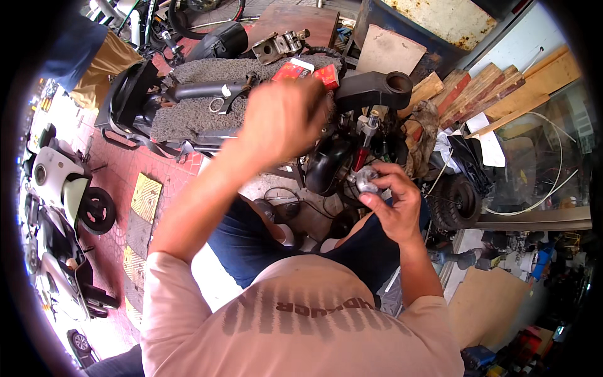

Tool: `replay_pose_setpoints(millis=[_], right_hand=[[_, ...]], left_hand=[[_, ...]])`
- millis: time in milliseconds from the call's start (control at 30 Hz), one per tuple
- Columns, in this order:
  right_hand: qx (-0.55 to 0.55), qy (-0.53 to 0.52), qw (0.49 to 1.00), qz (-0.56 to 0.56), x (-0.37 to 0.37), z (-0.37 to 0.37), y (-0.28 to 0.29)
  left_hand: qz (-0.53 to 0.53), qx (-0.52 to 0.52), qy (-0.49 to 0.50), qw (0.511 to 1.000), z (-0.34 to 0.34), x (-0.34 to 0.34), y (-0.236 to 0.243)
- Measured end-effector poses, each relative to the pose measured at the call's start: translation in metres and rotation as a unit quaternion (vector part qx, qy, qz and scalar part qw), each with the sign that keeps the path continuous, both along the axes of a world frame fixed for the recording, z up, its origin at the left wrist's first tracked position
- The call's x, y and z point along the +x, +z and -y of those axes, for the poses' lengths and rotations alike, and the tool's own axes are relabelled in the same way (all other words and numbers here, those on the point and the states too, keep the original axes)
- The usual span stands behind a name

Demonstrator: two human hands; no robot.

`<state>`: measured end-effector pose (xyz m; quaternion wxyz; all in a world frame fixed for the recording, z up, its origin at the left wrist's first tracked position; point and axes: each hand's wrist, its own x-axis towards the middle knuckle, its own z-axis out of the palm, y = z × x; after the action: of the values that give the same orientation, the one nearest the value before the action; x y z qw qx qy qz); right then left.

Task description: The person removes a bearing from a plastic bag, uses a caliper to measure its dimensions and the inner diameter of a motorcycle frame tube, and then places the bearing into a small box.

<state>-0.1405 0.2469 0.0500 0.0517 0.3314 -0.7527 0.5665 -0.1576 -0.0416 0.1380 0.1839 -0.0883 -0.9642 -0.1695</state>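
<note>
My left hand (282,119) is raised over the right end of the grey mat, close to a red small box (295,68). It is blurred, its back faces up and its fingers are mostly hidden. My right hand (399,202) pinches a small, rounded silver metal part (366,181) between thumb and fingers. Just beyond that part stands a red and silver rod-like piece (363,154). On the shaggy grey mat (195,122) lie a dark tube (204,90) and a metal ring (217,104). A metal bracket-like part (279,47) rests at the mat's far edge.
A black swingarm-like part (375,90) sits right of the mat. Wooden planks (480,91) and a black tyre (457,202) are at the right. Parked scooters (63,182) line the left, beside yellow ramp pieces (146,196). Another person's legs (103,66) show at the upper left.
</note>
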Motion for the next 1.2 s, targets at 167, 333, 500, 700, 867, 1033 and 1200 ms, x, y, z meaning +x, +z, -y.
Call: replay_pose_setpoints(millis=[167,333,500,700,867,1033,1200], right_hand=[[-0.108,-0.001,0.990,0.096,0.001,-0.005,0.000],[-0.141,-0.009,0.982,0.123,0.005,-0.014,-0.009],[-0.164,0.002,0.978,0.131,0.006,-0.017,-0.001],[-0.244,0.085,0.965,0.045,0.011,0.025,0.050],[-0.137,0.024,0.962,-0.237,-0.015,0.075,0.078],[-0.084,-0.055,0.967,-0.232,-0.024,0.084,0.075],[-0.072,-0.047,0.988,-0.129,-0.019,0.082,0.071]], left_hand=[[0.053,-0.195,0.085,0.976,0.035,-0.055,0.019],[0.190,-0.190,0.089,0.959,0.038,-0.072,0.023],[0.044,-0.067,0.082,0.993,0.047,-0.053,0.021],[-0.012,0.123,-0.034,0.992,0.006,0.013,0.020],[-0.016,0.204,-0.103,0.973,-0.018,0.038,0.001],[0.024,0.231,-0.078,0.969,-0.019,0.052,0.005],[-0.047,0.212,-0.107,0.970,-0.014,0.059,-0.010]])
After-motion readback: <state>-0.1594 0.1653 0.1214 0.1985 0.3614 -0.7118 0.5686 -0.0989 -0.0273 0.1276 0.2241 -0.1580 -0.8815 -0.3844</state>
